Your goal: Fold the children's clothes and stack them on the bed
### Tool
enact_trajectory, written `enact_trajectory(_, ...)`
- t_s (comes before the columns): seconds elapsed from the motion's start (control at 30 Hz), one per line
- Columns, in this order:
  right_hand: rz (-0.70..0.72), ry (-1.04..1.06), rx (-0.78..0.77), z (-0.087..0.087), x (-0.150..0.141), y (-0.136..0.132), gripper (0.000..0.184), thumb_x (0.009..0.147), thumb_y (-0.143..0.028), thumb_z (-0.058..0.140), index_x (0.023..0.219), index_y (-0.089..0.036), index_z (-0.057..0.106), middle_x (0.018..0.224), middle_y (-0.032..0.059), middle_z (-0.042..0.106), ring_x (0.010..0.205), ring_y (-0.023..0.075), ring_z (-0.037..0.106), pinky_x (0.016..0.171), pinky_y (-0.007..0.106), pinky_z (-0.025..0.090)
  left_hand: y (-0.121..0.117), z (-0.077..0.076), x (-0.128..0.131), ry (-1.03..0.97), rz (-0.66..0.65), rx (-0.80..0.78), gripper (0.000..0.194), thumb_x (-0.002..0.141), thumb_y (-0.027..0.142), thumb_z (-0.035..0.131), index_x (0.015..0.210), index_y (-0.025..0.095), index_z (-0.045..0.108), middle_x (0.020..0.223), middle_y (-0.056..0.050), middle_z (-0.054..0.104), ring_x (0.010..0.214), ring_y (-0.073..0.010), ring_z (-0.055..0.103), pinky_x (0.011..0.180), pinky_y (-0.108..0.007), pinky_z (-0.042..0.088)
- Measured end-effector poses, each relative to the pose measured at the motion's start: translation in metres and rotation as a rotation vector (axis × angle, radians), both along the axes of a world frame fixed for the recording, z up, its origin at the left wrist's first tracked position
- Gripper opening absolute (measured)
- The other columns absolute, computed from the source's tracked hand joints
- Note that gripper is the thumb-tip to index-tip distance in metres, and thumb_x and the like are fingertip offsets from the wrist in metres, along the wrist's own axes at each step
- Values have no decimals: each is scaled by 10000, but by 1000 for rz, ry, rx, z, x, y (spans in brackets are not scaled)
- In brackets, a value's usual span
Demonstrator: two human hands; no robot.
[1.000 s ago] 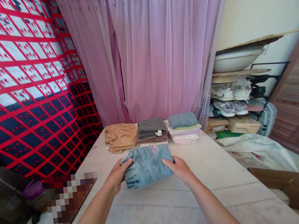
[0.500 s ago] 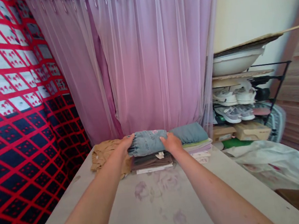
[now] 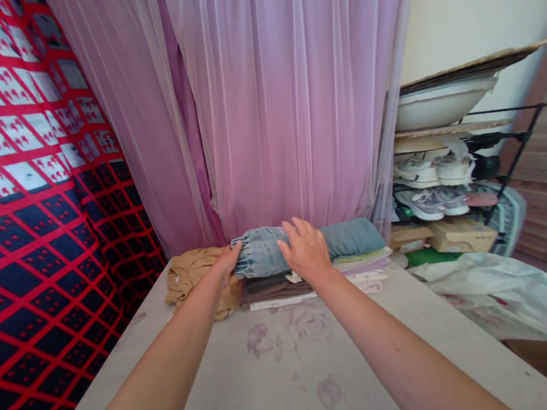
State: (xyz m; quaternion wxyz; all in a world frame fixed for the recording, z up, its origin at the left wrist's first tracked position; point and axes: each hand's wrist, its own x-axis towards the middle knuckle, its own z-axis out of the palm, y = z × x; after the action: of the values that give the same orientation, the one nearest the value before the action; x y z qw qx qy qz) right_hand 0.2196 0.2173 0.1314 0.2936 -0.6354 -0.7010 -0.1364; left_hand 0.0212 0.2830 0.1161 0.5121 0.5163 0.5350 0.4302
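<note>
A folded pair of light blue jeans (image 3: 262,252) with a gathered waistband lies on top of a stack of dark folded clothes (image 3: 275,287). My left hand (image 3: 229,262) grips the gathered left end of the jeans, its fingertips partly hidden behind the cloth. Over the right end, my right hand (image 3: 307,248) has its fingers spread, with nothing held in them; whether it touches the denim I cannot tell. Tan trousers (image 3: 195,274) lie loosely crumpled to the left. Beside the right hand, a folded blue-grey garment (image 3: 354,238) tops another stack of folded clothes (image 3: 367,267).
The stacks sit along the far edge of a pale flowered table (image 3: 274,382), against a purple curtain (image 3: 263,114). A red and black patterned cloth (image 3: 29,272) hangs on the left. At right stand a shoe rack (image 3: 453,178) and a plastic sheet (image 3: 505,290).
My right hand has gone from gripping the right end of the jeans to fingers spread over it. The left hand keeps its hold. The view has shifted slightly.
</note>
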Motion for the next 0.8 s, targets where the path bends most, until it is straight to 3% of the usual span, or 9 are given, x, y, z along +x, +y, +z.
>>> enact_trajectory(0.1,164,-114,-100,-17,-12,6,482,927,-477,407,1361,-274,458,1476,121,367,1355,315,284,1067,566,165,-17,-15,-17,83,63,28,454,919,522,387,1182,197,563,1182,-115,649,927,-178,669,750,-290,538)
enact_trajectory(0.2,140,-108,-182,-24,-14,10,468,927,-499,398,1322,-274,508,1446,128,414,1334,319,322,1054,611,135,-39,-37,-48,224,214,70,478,864,497,496,1242,205,513,1274,-122,585,1034,-215,636,799,-307,522)
enact_trajectory(0.27,135,-78,-109,-20,-14,4,455,933,-471,401,1323,-262,508,1451,122,410,1349,296,299,1073,591,107,-55,-54,-72,335,267,106,478,820,401,569,1239,177,521,1277,-129,578,1143,-253,571,920,-353,470)
enact_trajectory(0.4,219,72,63,-27,-21,-43,388,952,-358,379,1272,-234,561,1368,88,516,1318,239,360,1113,503,134,-85,-85,-116,1023,136,404,461,764,256,586,1217,174,562,1320,-127,551,1268,-285,455,1063,-412,337)
enact_trajectory(0.47,290,178,52,-52,-32,-79,357,949,-337,375,1175,-235,632,1291,76,583,1270,232,430,1096,473,231,-95,-92,-128,1217,50,439,479,768,239,590,1242,184,556,1361,-132,516,1289,-296,429,1069,-428,317)
enact_trajectory(0.57,404,295,-62,-111,-50,-133,319,931,-328,407,1025,-253,702,1192,67,650,1179,226,533,1017,423,393,-100,-93,-134,1353,-6,397,523,792,250,586,1307,190,515,1390,-140,485,1297,-307,416,1071,-449,293)
enact_trajectory(0.67,365,435,-120,-162,-64,-167,334,934,-320,400,949,-252,727,1118,70,687,1064,215,618,940,379,482,-94,-86,-130,1371,34,377,632,776,248,624,1379,195,441,1441,-151,419,1328,-318,367,1071,-454,271)
enact_trajectory(0.73,418,485,-144,-180,-67,-176,304,916,-344,445,921,-260,737,1049,64,713,1011,221,645,921,375,502,-87,-81,-125,1342,58,380,608,751,217,650,1338,227,494,1452,-137,407,1335,-319,353,1070,-453,258)
enact_trajectory(0.8,453,560,-176,-185,-67,-177,314,914,-367,447,925,-253,739,999,67,725,969,218,660,895,358,519,-79,-75,-120,1275,83,367,415,748,183,642,1157,250,634,1404,-104,476,1315,-303,383,1068,-431,251)
